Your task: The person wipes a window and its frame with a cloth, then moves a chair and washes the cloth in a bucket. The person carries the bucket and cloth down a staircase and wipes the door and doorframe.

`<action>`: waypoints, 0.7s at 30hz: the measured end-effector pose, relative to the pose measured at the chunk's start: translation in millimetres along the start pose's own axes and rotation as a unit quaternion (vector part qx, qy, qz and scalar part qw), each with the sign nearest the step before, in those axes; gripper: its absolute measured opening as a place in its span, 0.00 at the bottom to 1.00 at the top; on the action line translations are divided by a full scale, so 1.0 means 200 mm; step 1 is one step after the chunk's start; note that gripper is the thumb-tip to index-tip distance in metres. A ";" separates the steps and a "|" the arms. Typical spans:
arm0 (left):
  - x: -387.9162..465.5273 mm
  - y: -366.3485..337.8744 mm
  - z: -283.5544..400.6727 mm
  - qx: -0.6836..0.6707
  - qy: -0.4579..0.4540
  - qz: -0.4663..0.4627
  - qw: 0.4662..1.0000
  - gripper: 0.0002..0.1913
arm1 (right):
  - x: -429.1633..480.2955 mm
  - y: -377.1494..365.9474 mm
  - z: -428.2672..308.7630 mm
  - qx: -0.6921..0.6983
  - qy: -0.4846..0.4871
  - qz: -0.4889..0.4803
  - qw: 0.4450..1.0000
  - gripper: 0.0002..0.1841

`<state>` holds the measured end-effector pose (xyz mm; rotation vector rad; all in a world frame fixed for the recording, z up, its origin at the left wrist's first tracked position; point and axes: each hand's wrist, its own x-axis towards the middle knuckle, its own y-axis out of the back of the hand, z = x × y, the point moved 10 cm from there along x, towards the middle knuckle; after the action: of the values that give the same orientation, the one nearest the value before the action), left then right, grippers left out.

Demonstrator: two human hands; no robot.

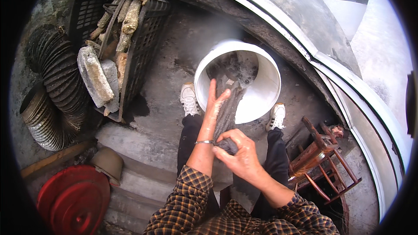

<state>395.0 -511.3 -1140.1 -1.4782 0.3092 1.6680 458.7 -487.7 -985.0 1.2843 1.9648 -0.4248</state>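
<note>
Between my feet stands a white plastic bucket (269, 71) with dark, bubbly water (245, 63) in its bottom. A long, wet grey cloth (228, 111) reaches from the water up over the near rim and alongside my left forearm. My right hand (240, 148) grips a bunched end of it close to my left wrist. Over the near side of the bucket, my left hand (215, 99) is wet and stretched out, with fingers apart beside the cloth. A metal bracelet (204, 142) circles my left wrist. A small pale tag (230, 82) shows on the cloth.
To the left, a black plastic crate (143, 42) holds corncobs (132, 16), wood and blocks (94, 75). A ribbed duct (62, 81) lies beyond it. A red lid (75, 199) is at lower left, a small wooden chair (316, 156) at right. A white-edged ledge (287, 32) curves behind the bucket.
</note>
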 end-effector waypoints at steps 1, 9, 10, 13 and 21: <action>0.02 -0.03 -0.02 -0.029 0.001 -0.033 0.999 0.42 | 0.02 0.01 -0.01 -0.032 0.013 0.035 0.999 0.11; 0.00 0.06 -0.14 -0.154 0.019 -0.008 0.988 0.17 | 0.33 0.17 0.15 -0.169 0.048 0.240 0.955 0.07; 0.02 0.09 -0.14 -0.146 0.008 0.057 0.988 0.16 | 0.38 0.19 0.17 -0.159 0.051 0.231 0.959 0.06; 0.00 0.06 -0.07 0.025 -0.042 0.094 0.994 0.11 | 0.54 0.26 0.29 -0.156 0.020 0.229 0.961 0.11; 0.02 0.02 0.00 0.130 -0.041 0.021 0.990 0.31 | 1.10 0.40 0.98 -0.137 -0.059 0.152 0.977 0.18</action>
<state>391.9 -511.7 -1144.3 -1.2152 0.4963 1.6480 557.3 -432.4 -1269.2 1.3188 1.6276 -0.0736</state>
